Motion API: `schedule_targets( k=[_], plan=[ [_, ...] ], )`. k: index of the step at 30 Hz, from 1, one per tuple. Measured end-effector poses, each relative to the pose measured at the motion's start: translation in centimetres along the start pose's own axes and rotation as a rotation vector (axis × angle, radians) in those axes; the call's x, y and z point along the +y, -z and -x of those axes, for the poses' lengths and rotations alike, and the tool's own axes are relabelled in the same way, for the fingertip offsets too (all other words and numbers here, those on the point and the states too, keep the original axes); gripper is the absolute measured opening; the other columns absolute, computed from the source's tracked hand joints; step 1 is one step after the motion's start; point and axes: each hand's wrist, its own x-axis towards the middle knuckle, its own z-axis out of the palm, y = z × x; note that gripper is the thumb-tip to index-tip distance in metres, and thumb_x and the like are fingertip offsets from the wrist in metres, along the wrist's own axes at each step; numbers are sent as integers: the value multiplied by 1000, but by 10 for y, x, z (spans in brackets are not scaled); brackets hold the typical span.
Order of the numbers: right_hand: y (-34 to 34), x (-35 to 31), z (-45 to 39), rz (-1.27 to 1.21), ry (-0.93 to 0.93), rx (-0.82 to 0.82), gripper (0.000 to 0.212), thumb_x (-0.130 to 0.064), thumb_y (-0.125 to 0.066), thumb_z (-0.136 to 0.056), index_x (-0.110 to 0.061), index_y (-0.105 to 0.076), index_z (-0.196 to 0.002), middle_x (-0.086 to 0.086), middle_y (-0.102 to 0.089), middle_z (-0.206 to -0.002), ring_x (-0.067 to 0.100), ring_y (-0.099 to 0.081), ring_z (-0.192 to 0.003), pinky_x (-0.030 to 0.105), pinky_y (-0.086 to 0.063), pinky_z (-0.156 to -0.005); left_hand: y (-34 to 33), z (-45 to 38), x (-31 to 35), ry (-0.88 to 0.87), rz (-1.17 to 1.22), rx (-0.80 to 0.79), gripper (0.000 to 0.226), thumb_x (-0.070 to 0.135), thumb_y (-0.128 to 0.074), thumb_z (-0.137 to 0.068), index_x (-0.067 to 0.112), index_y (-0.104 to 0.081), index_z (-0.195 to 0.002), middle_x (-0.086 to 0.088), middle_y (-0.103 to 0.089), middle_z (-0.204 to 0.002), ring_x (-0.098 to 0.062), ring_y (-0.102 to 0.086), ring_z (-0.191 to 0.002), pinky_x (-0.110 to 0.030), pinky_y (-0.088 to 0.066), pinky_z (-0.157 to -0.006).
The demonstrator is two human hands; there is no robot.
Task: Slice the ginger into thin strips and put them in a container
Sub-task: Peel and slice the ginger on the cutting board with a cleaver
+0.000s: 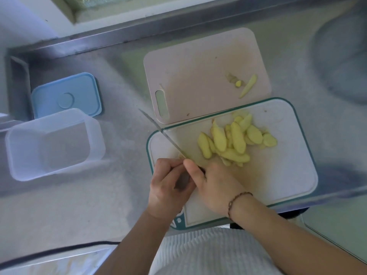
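**Ginger sliced flat, strips not yet cut**

We see both hands low at the near-left corner of the white board (288, 175), w/ green rim. Right hand (216, 187) grips the knife (158, 128) by the handle, thumb laid along the top; blade runs up-left, tip out past the board edge over the steel counter (79, 205). Left hand (168, 187) has fingers curled in, tips meeting just beside the blade heel. Looks like it pinches a small bit there, but we can't tell what, hidden by the knuckles.

Ginger slices (234, 141): heaped mid-board, flat ovals overlapping, well clear of the blade. Probably pushed aside to leave cutting room near the hands. They're slabs, not strips, so by our read the fine cutting is mostly ahead.

Pink board (198, 62) lies behind, touching the white one, w/ a few offcuts (244, 86) at its right. Likely scraps kept apart.

Clear container (53, 143) sits open to the left, nothing visible inside; blue lid (67, 94) just behind it. Handy for the transfer later.
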Motion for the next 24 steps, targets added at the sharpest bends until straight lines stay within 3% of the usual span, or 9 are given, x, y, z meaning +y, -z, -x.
schedule_targets(
  k=[2, 6, 12, 16, 19, 24],
  plan=[
    [5, 5, 1, -11, -8, 39, 71, -79, -18, -70, -15, -43, -52, -6, -45, -40, 5, -44, -38, 17, -32, -41, 0, 0, 1, 0, -17, 7, 20, 18, -80, -84, 1, -78, -94, 3, -57, -102, -18, -64, -84, -24, -56, -77],
    [20, 18, 6, -68, -71, 27, 66, -77, -19, -71, -16, -30, -46, -7, -32, -36, 7, -33, -35, 19, -29, -40, 0, 0, 1, -4, -24, 15, 22, 13, -83, -79, 0, -78, -95, 3, -58, -104, -18, -66, -88, -26, -57, -84],
    [16, 6, 4, -10, -23, 46, 71, -73, -19, -74, -10, -43, -52, 3, -47, -47, 9, -47, -43, 20, -37, -48, 1, 0, 0, -20, -20, 7, 22, 11, -84, -78, -1, -78, -95, 3, -59, -104, -20, -66, -88, -27, -58, -82],
    [21, 3, -3, -9, -39, 44, 64, -73, -20, -76, -17, -31, -47, -9, -34, -32, 5, -38, -35, 19, -31, -42, 1, 0, 1, -15, -27, -1, 26, 7, -86, -74, -1, -78, -97, 3, -58, -106, -19, -66, -89, -29, -58, -82],
    [30, 10, 1, -28, -93, 91, 63, -75, -20, -76, -19, -28, -48, -8, -32, -33, 6, -35, -35, 27, -29, -47, 3, -1, 4, -17, -16, -7, 26, 6, -87, -74, -1, -77, -97, 3, -57, -108, -20, -66, -91, -30, -58, -83],
    [36, 13, 5, -38, -69, 98, 63, -74, -22, -77, -18, -29, -49, -8, -30, -37, 6, -31, -36, 26, -29, -47, 3, -2, 4, -36, -15, -24, 24, 8, -85, -76, -2, -76, -96, 1, -57, -111, -23, -63, -94, -35, -57, -85]
  ],
)
